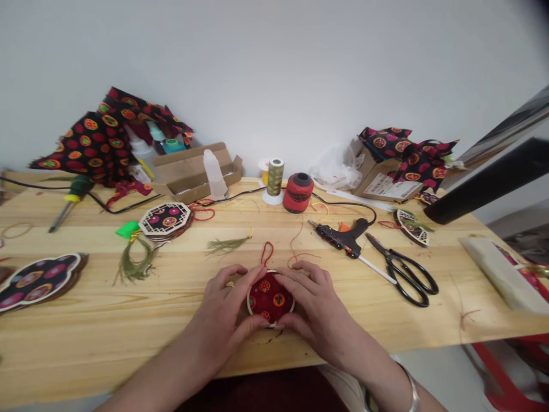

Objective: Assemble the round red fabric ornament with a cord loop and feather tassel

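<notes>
The pine table point(128, 320)'s cardboard box point(377, 180) holds printed fabric point(407, 151).

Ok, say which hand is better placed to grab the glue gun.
Probably the right hand: it sits beside the red round ornament, nearest the glue gun; the left hand is farther.

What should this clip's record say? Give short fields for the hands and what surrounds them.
Surface: pine worktable
Left hand: on the left side of a round red fabric ornament
Right hand: on the ornament's right side
Above ornament: red cord loop
Nearby: green tassel, hot glue gun, black-handled scissors, red thread spool
</notes>
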Demonstrator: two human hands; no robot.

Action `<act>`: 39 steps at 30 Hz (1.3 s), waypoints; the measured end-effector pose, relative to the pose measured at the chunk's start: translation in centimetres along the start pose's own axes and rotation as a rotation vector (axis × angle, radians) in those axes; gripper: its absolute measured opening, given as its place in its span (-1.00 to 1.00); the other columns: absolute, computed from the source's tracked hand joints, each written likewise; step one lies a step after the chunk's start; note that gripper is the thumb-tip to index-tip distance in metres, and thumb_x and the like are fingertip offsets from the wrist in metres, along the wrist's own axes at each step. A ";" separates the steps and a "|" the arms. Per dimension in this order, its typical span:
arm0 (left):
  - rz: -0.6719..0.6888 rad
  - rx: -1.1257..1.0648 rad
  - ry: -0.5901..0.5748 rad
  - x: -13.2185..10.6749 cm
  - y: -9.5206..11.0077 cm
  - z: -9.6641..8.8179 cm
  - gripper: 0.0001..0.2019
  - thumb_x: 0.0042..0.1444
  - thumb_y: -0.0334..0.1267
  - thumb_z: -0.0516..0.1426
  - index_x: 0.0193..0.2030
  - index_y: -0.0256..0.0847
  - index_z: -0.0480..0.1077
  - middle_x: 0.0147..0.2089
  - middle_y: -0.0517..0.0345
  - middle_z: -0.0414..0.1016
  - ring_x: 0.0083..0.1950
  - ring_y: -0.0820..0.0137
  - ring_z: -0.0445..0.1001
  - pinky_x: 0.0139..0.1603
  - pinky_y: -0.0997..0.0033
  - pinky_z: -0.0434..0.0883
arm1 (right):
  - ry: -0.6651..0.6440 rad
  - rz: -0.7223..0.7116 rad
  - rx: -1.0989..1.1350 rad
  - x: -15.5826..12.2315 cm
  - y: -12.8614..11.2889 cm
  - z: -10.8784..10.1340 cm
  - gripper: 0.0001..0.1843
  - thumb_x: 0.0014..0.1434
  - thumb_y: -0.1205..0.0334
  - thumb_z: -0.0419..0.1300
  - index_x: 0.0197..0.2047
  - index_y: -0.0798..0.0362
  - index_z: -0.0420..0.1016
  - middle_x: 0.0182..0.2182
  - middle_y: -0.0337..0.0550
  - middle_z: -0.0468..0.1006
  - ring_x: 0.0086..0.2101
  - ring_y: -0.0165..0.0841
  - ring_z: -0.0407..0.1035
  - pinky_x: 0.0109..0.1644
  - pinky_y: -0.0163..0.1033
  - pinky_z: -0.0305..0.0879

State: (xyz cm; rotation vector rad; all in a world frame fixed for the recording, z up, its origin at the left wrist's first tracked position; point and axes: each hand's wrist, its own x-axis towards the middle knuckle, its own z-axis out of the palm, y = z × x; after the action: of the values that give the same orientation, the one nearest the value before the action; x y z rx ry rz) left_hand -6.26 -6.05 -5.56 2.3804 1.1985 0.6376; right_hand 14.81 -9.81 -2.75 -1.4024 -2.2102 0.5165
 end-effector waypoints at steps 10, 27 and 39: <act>-0.009 -0.017 -0.009 0.0 0.3 -0.1 -0.40 0.06 -0.27 0.15 0.25 -0.06 0.07 0.14 0.03 0.37 0.17 0.15 0.19 0.14 0.03 0.20 | -0.009 0.038 0.018 0.1 -0.5 -0.3 -0.34 0.06 0.16 0.27 0.20 -0.06 0.15 0.15 -0.20 0.31 0.12 -0.20 0.03 0.21 -0.02 0.03; 0.003 -0.034 0.001 -0.2 0.2 -0.1 -0.43 0.10 -0.25 0.11 0.26 -0.04 0.08 0.10 0.02 0.39 0.17 0.12 0.19 0.13 0.03 0.21 | -0.038 0.068 0.086 -0.3 -0.8 -0.6 -0.33 0.12 0.17 0.22 0.25 -0.08 0.06 0.19 -0.22 0.25 0.16 -0.22 -0.05 0.24 -0.03 -0.02; -0.006 -0.080 0.003 -0.1 0.4 -0.7 -0.55 0.20 -0.19 -0.01 0.24 -0.07 0.11 0.19 0.00 0.32 0.21 0.16 0.20 0.19 0.02 0.17 | 0.018 0.104 0.087 -0.8 -0.3 -0.8 -0.38 0.10 0.12 0.23 0.21 -0.04 0.16 0.12 -0.10 0.32 0.14 -0.20 0.02 0.22 0.00 0.06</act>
State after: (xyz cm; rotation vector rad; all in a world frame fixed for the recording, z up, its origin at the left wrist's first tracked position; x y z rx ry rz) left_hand -6.42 -6.22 -4.81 2.3099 1.1588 0.6753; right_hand 15.29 -10.59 -2.07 -1.4762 -2.0833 0.6257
